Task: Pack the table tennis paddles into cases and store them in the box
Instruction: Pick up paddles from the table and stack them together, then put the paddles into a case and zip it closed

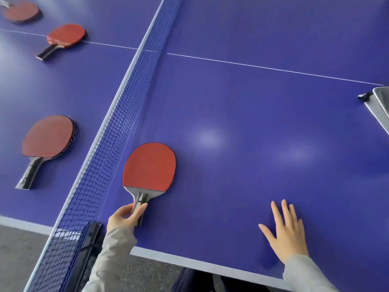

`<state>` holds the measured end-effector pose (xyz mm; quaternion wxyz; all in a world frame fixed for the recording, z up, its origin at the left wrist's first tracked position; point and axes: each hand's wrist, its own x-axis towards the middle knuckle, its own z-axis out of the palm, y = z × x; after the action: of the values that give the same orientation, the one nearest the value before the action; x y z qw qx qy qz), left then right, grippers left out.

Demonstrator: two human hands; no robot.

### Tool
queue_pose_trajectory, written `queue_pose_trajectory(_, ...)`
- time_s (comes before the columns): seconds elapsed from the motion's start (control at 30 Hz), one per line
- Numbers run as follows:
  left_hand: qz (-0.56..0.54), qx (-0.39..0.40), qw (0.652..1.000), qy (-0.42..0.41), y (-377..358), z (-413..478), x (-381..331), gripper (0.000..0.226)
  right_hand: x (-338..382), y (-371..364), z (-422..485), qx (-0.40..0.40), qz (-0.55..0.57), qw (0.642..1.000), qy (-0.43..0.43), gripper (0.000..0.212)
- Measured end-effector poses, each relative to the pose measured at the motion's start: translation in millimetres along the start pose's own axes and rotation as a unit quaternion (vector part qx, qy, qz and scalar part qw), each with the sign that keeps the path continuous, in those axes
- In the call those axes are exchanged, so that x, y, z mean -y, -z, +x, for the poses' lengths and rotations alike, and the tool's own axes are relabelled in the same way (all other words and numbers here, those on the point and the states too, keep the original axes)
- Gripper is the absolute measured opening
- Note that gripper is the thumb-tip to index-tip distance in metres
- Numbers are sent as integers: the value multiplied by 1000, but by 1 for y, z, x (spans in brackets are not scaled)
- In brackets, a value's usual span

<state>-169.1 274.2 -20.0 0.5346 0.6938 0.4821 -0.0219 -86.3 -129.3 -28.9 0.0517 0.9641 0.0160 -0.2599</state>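
Head view: left grip [126,216] pinches the nearest paddle [149,166] by its handle beside the net [117,114]; right grip [284,232], released with fingers spread, is over the bench [252,123].

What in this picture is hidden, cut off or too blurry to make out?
Head view:
- Grey fabric case: cut off by the right edge, so I cannot tell whether it is open or closed.
- Farthest red rubber paddle, top left: blurred, its handle cut by the frame edge.
- Nearest red rubber paddle: handle partly covered by the left hand gripping it.
- Storage box: not in view.
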Motion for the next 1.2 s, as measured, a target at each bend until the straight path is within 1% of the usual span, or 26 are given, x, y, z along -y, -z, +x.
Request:
queue_pose_trajectory(0.07,5,-14,1000,-13,-3,-2,3,25,0,0,0,2,0,1000,-2,78)
queue_pose_trajectory(0.2,24,-60,997,-48,-8,-2,-2,33,2,2,0,4,19,1000,-1,77)
queue_pose_trajectory(0.37,81,-50,994,-53,-6,1,-5,46,2,1,-1,5,32,999,-4,76)
queue_pose_trajectory(0.43,103,-62,991,-61,-4,-3,-7,61,1,1,0,6,38,999,-1,76)
queue_pose_trajectory(0.5,155,-88,980,-88,-4,-14,-11,90,0,0,0,7,38,999,0,76)
queue_pose_trajectory(0.57,242,-116,953,-139,-6,-28,-16,115,1,1,0,7,37,999,3,76)
queue_pose_trajectory(0.6,284,-107,936,-178,-9,-35,-18,120,0,1,0,7,36,999,5,77)
queue_pose_trajectory(0.63,320,-81,919,-216,-15,-43,-23,119,-1,3,0,7,36,999,5,77)
queue_pose_trajectory(0.7,377,-31,877,-294,-33,-60,-32,107,-3,8,-2,3,41,999,5,77)
queue_pose_trajectory(0.73,398,7,859,-322,-46,-68,-36,102,-5,11,-4,-2,49,999,4,77)
queue_pose_trajectory(0.77,418,44,840,-344,-61,-74,-41,99,-7,16,-6,-12,60,998,3,77)
queue_pose_trajectory(0.87,457,112,781,-412,-107,-88,-58,90,-18,32,-13,-48,91,995,-1,75)
queue_pose_trajectory(0.93,483,147,746,-434,-138,-99,-72,93,-32,41,-19,-73,106,992,-6,74)
queue_pose_trajectory(1.0,494,151,721,-463,-168,-112,-87,95,-51,49,-26,-99,126,987,-17,73)
queue_pose_trajectory(1.1,515,131,689,-493,-210,-137,-108,95,-86,58,-38,-131,147,980,-32,71)
queue_pose_trajectory(1.13,535,117,674,-496,-223,-148,-115,94,-100,60,-42,-140,149,978,-37,71)
queue_pose_trajectory(1.2,572,118,641,-498,-252,-168,-122,87,-129,63,-50,-154,157,974,-45,70)
